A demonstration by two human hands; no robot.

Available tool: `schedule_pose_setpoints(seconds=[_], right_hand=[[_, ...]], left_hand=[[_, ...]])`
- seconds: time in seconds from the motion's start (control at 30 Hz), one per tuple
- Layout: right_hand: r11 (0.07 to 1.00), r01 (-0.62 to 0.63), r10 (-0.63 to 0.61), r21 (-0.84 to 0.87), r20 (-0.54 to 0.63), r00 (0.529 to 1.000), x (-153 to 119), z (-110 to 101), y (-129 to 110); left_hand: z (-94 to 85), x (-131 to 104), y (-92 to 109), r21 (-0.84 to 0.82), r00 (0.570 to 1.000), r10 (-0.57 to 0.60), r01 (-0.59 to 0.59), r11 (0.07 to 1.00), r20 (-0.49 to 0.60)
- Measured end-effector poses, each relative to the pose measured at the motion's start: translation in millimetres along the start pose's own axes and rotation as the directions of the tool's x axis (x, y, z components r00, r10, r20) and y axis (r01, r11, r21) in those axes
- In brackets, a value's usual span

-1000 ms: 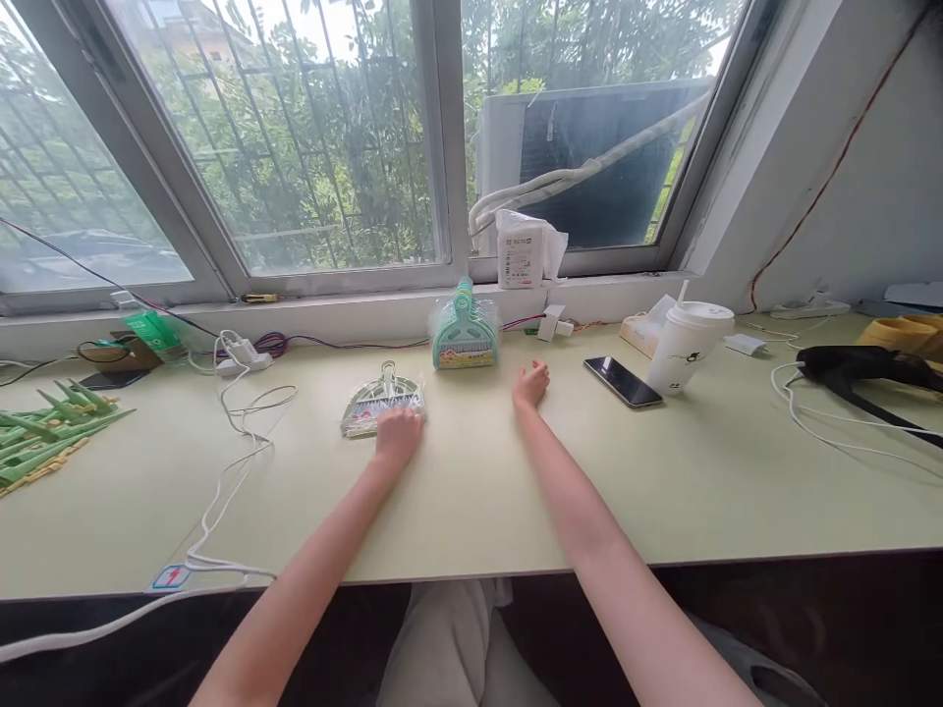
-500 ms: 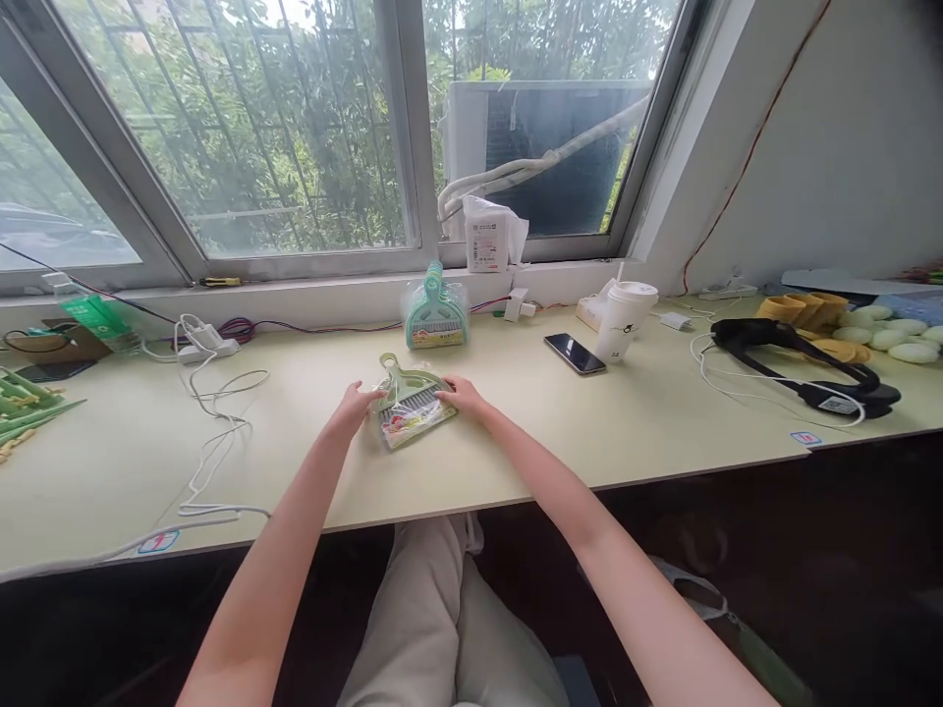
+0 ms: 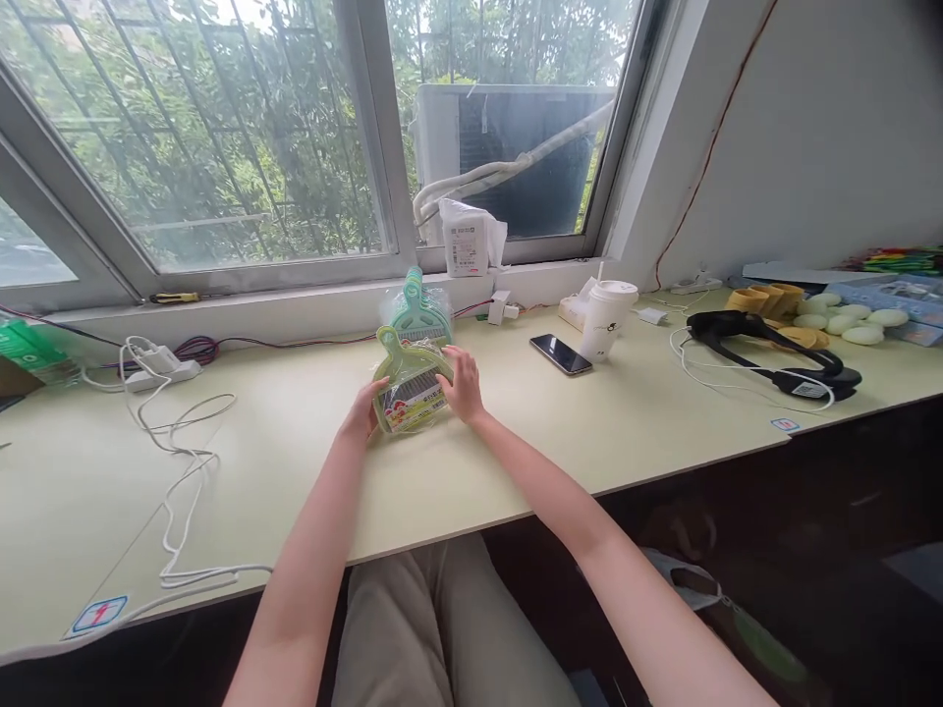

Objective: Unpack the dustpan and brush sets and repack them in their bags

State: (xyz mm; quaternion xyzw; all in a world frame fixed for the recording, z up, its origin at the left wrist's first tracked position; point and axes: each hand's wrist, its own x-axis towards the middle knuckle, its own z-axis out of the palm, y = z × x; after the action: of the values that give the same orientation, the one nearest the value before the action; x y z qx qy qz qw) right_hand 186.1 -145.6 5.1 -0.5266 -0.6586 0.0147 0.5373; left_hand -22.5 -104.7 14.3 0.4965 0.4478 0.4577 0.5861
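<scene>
A green dustpan and brush set (image 3: 410, 389) in clear plastic wrap is held between my two hands, tilted up off the desk with its printed label facing me. My left hand (image 3: 363, 408) grips its left edge, thumb on the front. At its right edge my right hand (image 3: 464, 385) is closed, thumb on the front and fingers bent round the side. Just behind it, against the wall below the window, stands a teal wrapped dustpan set (image 3: 421, 312), its lower part hidden by the green one.
A black phone (image 3: 561, 354) and a white lidded cup (image 3: 608, 319) with a straw stand to the right. Farther right lies a black headset (image 3: 773, 358) with a white cable. A tangled white cable (image 3: 193, 454) runs across the left desk. A tissue pack (image 3: 469, 242) rests on the sill.
The green dustpan set has been tipped more upright and now overlaps the teal one. My right hand has shifted up its side. The view has turned slightly right.
</scene>
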Motion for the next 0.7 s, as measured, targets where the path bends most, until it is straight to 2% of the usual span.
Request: schedule_pose_setpoints(seconds=[0.07,0.13,0.2,0.27,0.33,0.4,0.47,0.53,0.63,0.7], right_hand=[[0.985,0.124,-0.112,-0.118,0.099,0.989,-2.3,-4.0,-9.7],[0.961,0.243,-0.2,-0.134,0.27,0.942,-4.4,-5.0,-16.2],[0.955,0.276,-0.21,-0.113,0.401,0.892,-6.0,-2.3,-18.2],[0.979,0.188,-0.137,-0.072,0.446,0.884,-6.6,2.4,-15.9],[1.0,0.001,-0.013,0.029,0.417,0.909,-5.4,6.9,-10.5],[0.955,-0.219,0.134,0.199,0.367,0.92,-2.5,10.0,-4.0],[0.83,-0.407,0.269,0.382,0.365,0.891,1.0,11.5,1.8],[0.657,-0.523,0.372,0.544,0.37,0.852,3.9,11.6,5.5],[0.428,-0.573,0.488,0.699,0.355,0.797,6.2,8.7,8.1],[0.355,-0.583,0.542,0.73,0.347,0.765,6.6,5.3,10.0]], left_hand=[[1.1,0.9,3.5,-0.034,0.999,0.022,-0.024,0.999,-0.046],[1.8,2.4,7.1,-0.09,0.994,0.064,-0.071,0.993,-0.086],[0.5,3.7,9.1,-0.141,0.988,0.101,-0.117,0.983,-0.119],[-2.0,3.7,9.1,-0.216,0.982,0.12,-0.149,0.965,-0.144],[-4.0,2.1,8.1,-0.312,0.979,0.132,-0.177,0.934,-0.158],[-4.6,-0.6,7.4,-0.372,0.977,0.148,-0.196,0.907,-0.154],[-4.1,-2.9,7.6,-0.398,0.98,0.162,-0.197,0.896,-0.118],[-3.9,-3.7,7.9,-0.386,0.988,0.148,-0.152,0.91,-0.041],[-4.8,-0.3,6.6,-0.28,0.991,0.07,-0.036,0.959,0.112],[-5.0,4.4,3.8,-0.207,0.983,0.034,0.004,0.978,0.182]])
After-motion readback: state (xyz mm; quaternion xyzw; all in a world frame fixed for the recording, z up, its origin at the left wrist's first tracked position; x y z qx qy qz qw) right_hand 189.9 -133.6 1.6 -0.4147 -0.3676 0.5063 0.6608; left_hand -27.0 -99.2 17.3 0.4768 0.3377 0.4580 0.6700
